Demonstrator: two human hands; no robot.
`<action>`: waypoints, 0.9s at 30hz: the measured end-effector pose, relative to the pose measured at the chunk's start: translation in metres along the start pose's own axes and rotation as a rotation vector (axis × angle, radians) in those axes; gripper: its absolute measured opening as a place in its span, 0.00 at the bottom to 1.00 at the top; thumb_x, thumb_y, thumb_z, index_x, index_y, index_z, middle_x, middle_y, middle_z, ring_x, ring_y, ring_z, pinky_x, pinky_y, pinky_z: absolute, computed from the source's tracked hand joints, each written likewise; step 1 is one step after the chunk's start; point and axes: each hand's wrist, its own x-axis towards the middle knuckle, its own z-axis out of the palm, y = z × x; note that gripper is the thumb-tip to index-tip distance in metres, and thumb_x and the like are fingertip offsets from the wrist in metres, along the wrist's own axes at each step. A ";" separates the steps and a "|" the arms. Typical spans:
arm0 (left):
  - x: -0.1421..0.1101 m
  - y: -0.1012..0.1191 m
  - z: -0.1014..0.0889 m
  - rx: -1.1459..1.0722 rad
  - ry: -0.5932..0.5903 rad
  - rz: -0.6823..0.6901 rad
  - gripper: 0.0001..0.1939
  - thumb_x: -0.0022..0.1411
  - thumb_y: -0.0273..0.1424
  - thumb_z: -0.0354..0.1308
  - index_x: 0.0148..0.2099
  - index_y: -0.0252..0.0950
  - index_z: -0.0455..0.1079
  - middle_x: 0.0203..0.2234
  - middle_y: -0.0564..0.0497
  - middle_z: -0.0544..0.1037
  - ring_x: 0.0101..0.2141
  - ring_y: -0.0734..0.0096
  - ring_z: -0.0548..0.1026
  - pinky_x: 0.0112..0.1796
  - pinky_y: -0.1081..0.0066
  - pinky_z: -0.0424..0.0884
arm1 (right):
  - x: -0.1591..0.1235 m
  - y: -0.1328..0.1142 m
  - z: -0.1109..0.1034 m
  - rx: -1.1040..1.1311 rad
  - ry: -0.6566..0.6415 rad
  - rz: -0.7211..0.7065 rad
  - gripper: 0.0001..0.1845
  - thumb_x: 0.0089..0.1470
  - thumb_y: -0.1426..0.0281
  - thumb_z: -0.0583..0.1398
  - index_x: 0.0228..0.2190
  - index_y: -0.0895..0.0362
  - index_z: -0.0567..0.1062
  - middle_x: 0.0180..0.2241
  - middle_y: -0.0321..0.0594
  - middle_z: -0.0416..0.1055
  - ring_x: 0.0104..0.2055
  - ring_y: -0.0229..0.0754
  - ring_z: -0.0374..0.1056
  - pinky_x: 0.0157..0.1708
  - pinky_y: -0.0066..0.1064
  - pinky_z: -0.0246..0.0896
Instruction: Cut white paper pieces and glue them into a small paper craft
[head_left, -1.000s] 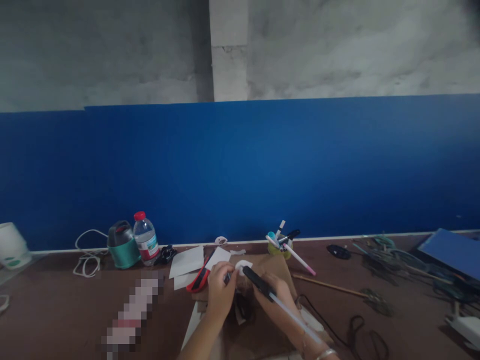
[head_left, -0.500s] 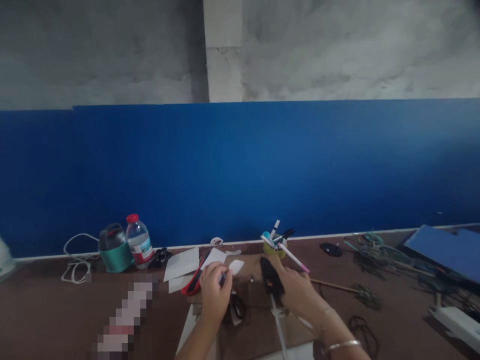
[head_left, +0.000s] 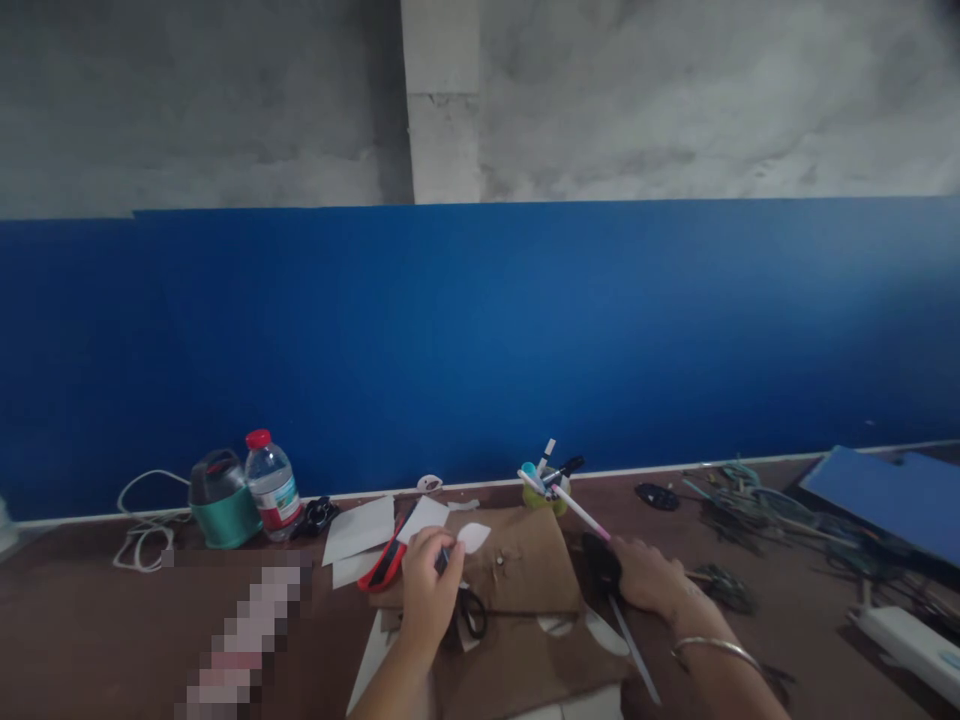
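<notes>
My left hand (head_left: 431, 575) is closed in a pinch over brown cardboard (head_left: 525, 555), with a small dark thing (head_left: 442, 560) showing between thumb and fingers, its kind unclear. Beside those fingertips lies a white leaf-shaped paper piece (head_left: 474, 537). To the right of the cardboard, my right hand (head_left: 651, 578) is closed on a black glue gun (head_left: 600, 565); a translucent glue stick (head_left: 636, 650) juts from its back toward me. Black-handled scissors (head_left: 472, 612) lie by my left wrist, partly covered. White paper pieces (head_left: 602, 633) lie at the cardboard's right edge.
A red-and-black tool (head_left: 384, 565) and paper sheets (head_left: 361, 530) lie left of the cardboard. Behind stand a pen cup (head_left: 551, 495), a water bottle (head_left: 274, 490) and a teal container (head_left: 225, 510). Dark stringy bundles (head_left: 757, 510) and a white power strip (head_left: 911, 645) are right.
My right hand has moved right with the glue gun, off the cardboard to its right side, uncovering the cardboard's middle. My left hand has stayed nearly in place.
</notes>
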 end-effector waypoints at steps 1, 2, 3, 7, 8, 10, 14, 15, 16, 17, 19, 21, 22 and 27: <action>0.000 0.000 0.000 -0.012 -0.008 -0.012 0.10 0.60 0.34 0.55 0.27 0.38 0.68 0.29 0.49 0.76 0.36 0.61 0.75 0.39 0.63 0.70 | -0.002 -0.004 -0.003 -0.015 -0.014 -0.006 0.21 0.44 0.80 0.59 0.41 0.58 0.79 0.45 0.57 0.76 0.48 0.60 0.71 0.41 0.48 0.62; 0.000 0.000 0.001 -0.023 -0.017 -0.023 0.10 0.60 0.35 0.55 0.27 0.38 0.68 0.29 0.49 0.76 0.36 0.61 0.75 0.40 0.63 0.70 | -0.005 -0.010 -0.007 -0.029 -0.017 -0.012 0.21 0.45 0.81 0.59 0.42 0.60 0.78 0.46 0.59 0.75 0.49 0.62 0.70 0.43 0.50 0.61; 0.000 -0.001 0.001 -0.032 -0.026 -0.031 0.10 0.60 0.35 0.55 0.27 0.38 0.68 0.29 0.49 0.76 0.36 0.61 0.75 0.40 0.63 0.70 | -0.008 -0.017 -0.011 -0.042 -0.010 -0.020 0.20 0.45 0.81 0.58 0.41 0.62 0.78 0.46 0.61 0.74 0.49 0.64 0.69 0.43 0.52 0.59; -0.001 -0.003 0.003 -0.040 -0.047 -0.041 0.11 0.60 0.35 0.55 0.26 0.38 0.68 0.28 0.49 0.76 0.35 0.62 0.75 0.39 0.63 0.70 | -0.022 -0.060 -0.020 -0.028 0.088 -0.110 0.17 0.53 0.80 0.52 0.36 0.60 0.80 0.43 0.55 0.76 0.48 0.59 0.69 0.44 0.47 0.57; -0.001 -0.004 0.003 -0.039 -0.043 -0.043 0.10 0.59 0.35 0.55 0.26 0.38 0.68 0.28 0.49 0.76 0.35 0.62 0.75 0.39 0.64 0.70 | -0.025 -0.073 -0.019 -0.001 0.104 -0.155 0.17 0.55 0.77 0.52 0.34 0.57 0.80 0.41 0.51 0.77 0.47 0.55 0.70 0.43 0.44 0.57; -0.001 -0.004 0.003 -0.037 -0.038 -0.053 0.10 0.59 0.35 0.55 0.27 0.38 0.68 0.29 0.49 0.76 0.35 0.61 0.75 0.39 0.64 0.70 | -0.029 -0.096 -0.011 0.101 0.168 -0.309 0.16 0.57 0.75 0.52 0.32 0.53 0.80 0.40 0.43 0.78 0.48 0.50 0.68 0.44 0.39 0.55; -0.002 -0.003 0.003 -0.044 -0.048 -0.068 0.10 0.60 0.35 0.54 0.27 0.39 0.68 0.29 0.49 0.76 0.35 0.62 0.74 0.40 0.64 0.70 | -0.030 -0.121 0.014 0.219 0.233 -0.398 0.15 0.59 0.72 0.54 0.30 0.53 0.80 0.37 0.42 0.77 0.45 0.49 0.67 0.43 0.36 0.54; -0.002 -0.002 0.003 -0.047 -0.053 -0.069 0.10 0.60 0.35 0.54 0.27 0.38 0.68 0.29 0.49 0.76 0.35 0.62 0.74 0.39 0.64 0.70 | -0.029 -0.122 0.019 0.227 0.234 -0.399 0.14 0.59 0.72 0.55 0.31 0.53 0.81 0.37 0.42 0.77 0.44 0.49 0.66 0.43 0.36 0.53; -0.003 -0.002 0.003 -0.049 -0.058 -0.070 0.11 0.60 0.35 0.54 0.27 0.38 0.68 0.29 0.49 0.76 0.35 0.62 0.74 0.39 0.65 0.70 | -0.028 -0.122 0.024 0.231 0.231 -0.400 0.14 0.58 0.72 0.55 0.31 0.52 0.81 0.38 0.42 0.76 0.44 0.49 0.66 0.42 0.36 0.53; -0.003 -0.001 0.004 -0.049 -0.062 -0.072 0.11 0.60 0.35 0.54 0.27 0.38 0.68 0.29 0.49 0.76 0.35 0.62 0.74 0.39 0.65 0.70 | -0.027 -0.122 0.027 0.233 0.227 -0.400 0.13 0.58 0.72 0.56 0.32 0.52 0.81 0.38 0.42 0.76 0.44 0.50 0.66 0.41 0.36 0.53; -0.003 0.000 0.004 -0.045 -0.066 -0.073 0.11 0.60 0.35 0.54 0.27 0.38 0.68 0.28 0.49 0.76 0.35 0.62 0.74 0.39 0.65 0.69 | -0.025 -0.121 0.030 0.235 0.217 -0.405 0.12 0.57 0.72 0.57 0.31 0.52 0.81 0.38 0.43 0.76 0.44 0.50 0.65 0.41 0.36 0.53; -0.003 0.000 0.004 -0.039 -0.063 -0.071 0.11 0.60 0.35 0.54 0.27 0.38 0.69 0.29 0.49 0.76 0.35 0.62 0.74 0.39 0.64 0.69 | -0.023 -0.121 0.031 0.241 0.216 -0.407 0.11 0.55 0.74 0.57 0.29 0.53 0.80 0.38 0.43 0.75 0.45 0.51 0.65 0.41 0.37 0.53; -0.003 -0.001 0.004 -0.036 -0.061 -0.069 0.11 0.60 0.35 0.54 0.27 0.38 0.69 0.29 0.49 0.76 0.35 0.62 0.74 0.39 0.64 0.69 | -0.023 -0.122 0.031 0.246 0.220 -0.403 0.11 0.54 0.75 0.57 0.29 0.55 0.80 0.38 0.44 0.75 0.45 0.51 0.65 0.41 0.37 0.53; -0.004 -0.002 0.003 -0.028 -0.067 -0.055 0.10 0.60 0.34 0.54 0.27 0.38 0.69 0.29 0.49 0.76 0.35 0.62 0.74 0.39 0.64 0.70 | -0.028 -0.125 0.026 0.314 0.245 -0.436 0.11 0.52 0.78 0.56 0.27 0.57 0.77 0.37 0.45 0.76 0.43 0.53 0.67 0.39 0.38 0.56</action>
